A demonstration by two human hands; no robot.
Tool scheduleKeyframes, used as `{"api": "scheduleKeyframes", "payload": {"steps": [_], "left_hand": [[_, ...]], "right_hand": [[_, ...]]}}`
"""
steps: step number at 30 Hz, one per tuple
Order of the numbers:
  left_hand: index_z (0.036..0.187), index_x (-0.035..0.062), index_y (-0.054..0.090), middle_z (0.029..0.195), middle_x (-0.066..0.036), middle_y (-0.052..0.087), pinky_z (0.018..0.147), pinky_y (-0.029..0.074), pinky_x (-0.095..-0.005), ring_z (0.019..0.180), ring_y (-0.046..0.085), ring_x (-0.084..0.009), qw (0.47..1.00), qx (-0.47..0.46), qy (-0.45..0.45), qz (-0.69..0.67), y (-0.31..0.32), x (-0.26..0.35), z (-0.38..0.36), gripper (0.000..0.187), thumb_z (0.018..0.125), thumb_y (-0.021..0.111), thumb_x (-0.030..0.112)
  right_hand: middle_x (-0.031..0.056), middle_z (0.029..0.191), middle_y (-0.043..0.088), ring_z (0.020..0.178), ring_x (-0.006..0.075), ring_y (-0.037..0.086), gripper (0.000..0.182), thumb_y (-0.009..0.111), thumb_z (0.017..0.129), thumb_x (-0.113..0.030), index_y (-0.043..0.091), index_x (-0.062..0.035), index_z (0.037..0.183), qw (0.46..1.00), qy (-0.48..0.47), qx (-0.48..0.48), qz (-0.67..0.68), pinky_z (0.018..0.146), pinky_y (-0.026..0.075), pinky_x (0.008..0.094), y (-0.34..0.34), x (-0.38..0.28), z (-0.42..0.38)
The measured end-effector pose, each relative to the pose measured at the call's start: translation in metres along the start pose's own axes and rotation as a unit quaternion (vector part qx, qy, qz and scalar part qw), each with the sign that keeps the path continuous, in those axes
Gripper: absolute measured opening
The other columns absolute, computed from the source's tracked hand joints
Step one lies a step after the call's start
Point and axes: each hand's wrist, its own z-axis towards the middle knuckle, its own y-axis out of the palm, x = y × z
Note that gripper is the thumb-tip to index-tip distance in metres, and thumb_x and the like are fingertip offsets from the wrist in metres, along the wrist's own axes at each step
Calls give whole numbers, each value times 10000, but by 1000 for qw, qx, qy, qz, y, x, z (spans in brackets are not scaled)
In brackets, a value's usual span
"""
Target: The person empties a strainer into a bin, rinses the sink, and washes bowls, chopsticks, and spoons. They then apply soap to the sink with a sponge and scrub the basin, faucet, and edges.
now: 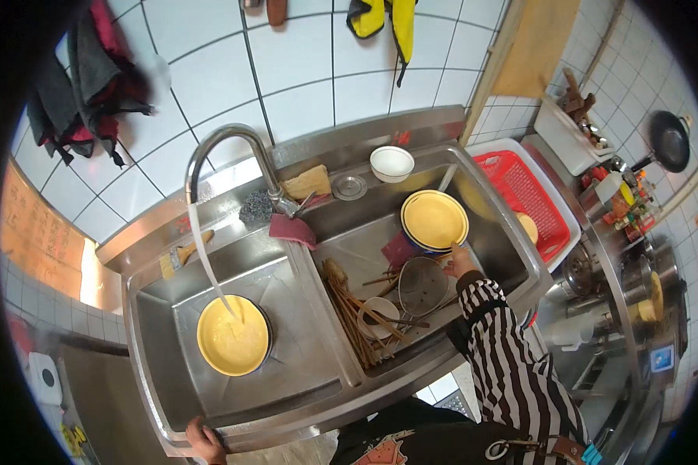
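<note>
Yellow plates (434,220) with a dark blue rim sit stacked at the back of the right sink basin (512,256). The right hand (461,262) reaches in with one finger stretched out, touching the stack's near edge. The left hand (203,439) curls over the sink's front lip. Water runs from the steel faucet (233,151) onto a yellow bowl (233,335) in the left basin; white tiled walls (302,70) surround the steel sink.

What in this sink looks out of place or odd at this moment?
Water runs from the tap into a yellow plate in the left basin, but no hand is there: the left hand rests on the sink's front edge and the right hand touches the plate stack in the right basin.
</note>
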Motion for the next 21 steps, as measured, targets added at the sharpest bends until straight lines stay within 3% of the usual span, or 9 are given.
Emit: {"api": "scheduleKeyframes", "payload": {"steps": [2, 6, 7, 12, 14, 16, 18, 19, 21], "left_hand": [[1060, 6, 503, 1039, -173, 514, 883, 336, -412, 982, 462, -347, 999, -5, -7, 40, 1, -5, -2, 292, 793, 435, 104], [1016, -22, 511, 957, -203, 515, 842, 338, -435, 921, 457, -373, 999, 0, -4, 54, 5, -14, -4, 283, 782, 421, 109], [1016, -22, 511, 957, -203, 515, 842, 338, -435, 921, 457, -373, 998, -2, -9, 60, 3, -10, -4, 283, 782, 421, 109], [998, -19, 509, 948, -194, 518, 830, 343, -431, 909, 457, -369, 998, -31, -44, 40, -5, 8, 3, 267, 788, 425, 122], [977, -19, 517, 938, -192, 519, 827, 343, -428, 898, 458, -370, 998, 11, -31, 56, 1, 3, 1, 256, 790, 430, 132], [937, -22, 529, 913, -191, 523, 825, 345, -425, 892, 462, -367, 998, 4, -36, 54, 2, -3, -1, 235, 789, 432, 133], [889, -21, 537, 884, -184, 529, 816, 350, -421, 881, 465, -363, 998, 13, -28, 50, -2, 3, 4, 212, 785, 434, 131], [926, -13, 533, 919, -187, 531, 822, 352, -423, 898, 467, -365, 998, -11, -17, 53, -3, 2, 4, 215, 792, 435, 123], [917, 3, 540, 915, -184, 537, 820, 355, -421, 900, 473, -364, 999, -22, -8, 49, -3, 3, 4, 198, 789, 435, 113]], "right_hand": [[171, 1075, 520, 894, 313, 531, 436, 457, 842, -384, 454, -67, 1141, 982, -18, -166, 88, 706, 419, 474, 6, 2, 21], [209, 1138, 455, 1010, 327, 476, 412, 503, 852, -255, 389, -31, 1178, 950, 10, -198, 242, 867, 402, 509, 12, 8, 42], [191, 1137, 459, 1015, 321, 475, 357, 501, 837, -147, 403, -33, 1161, 949, 39, -200, 238, 846, 430, 499, 13, 11, 61], [150, 1089, 494, 966, 314, 511, 355, 501, 769, -63, 447, -57, 1120, 966, 30, -161, 201, 744, 488, 490, 7, -3, 56], [168, 1065, 508, 922, 321, 534, 362, 526, 732, -42, 448, -13, 1085, 976, -31, -200, 82, 735, 498, 480, -3, -14, 47], [155, 978, 544, 868, 336, 563, 358, 541, 693, -26, 470, -5, 1043, 981, -66, -182, 19, 691, 508, 498, -1, -21, 58], [182, 959, 578, 826, 325, 605, 317, 520, 724, -73, 524, 18, 1028, 974, -91, -101, -182, 691, 517, 421, 4, -46, 27], [182, 959, 578, 826, 325, 605, 317, 520, 724, -73, 524, 18, 1028, 973, -97, -105, -183, 691, 517, 421, 7, -57, 19], [216, 882, 618, 823, 365, 610, 240, 532, 702, -93, 605, 15, 903, 801, -338, -53, -491, 727, 497, 412, 11, -73, 5]]}}
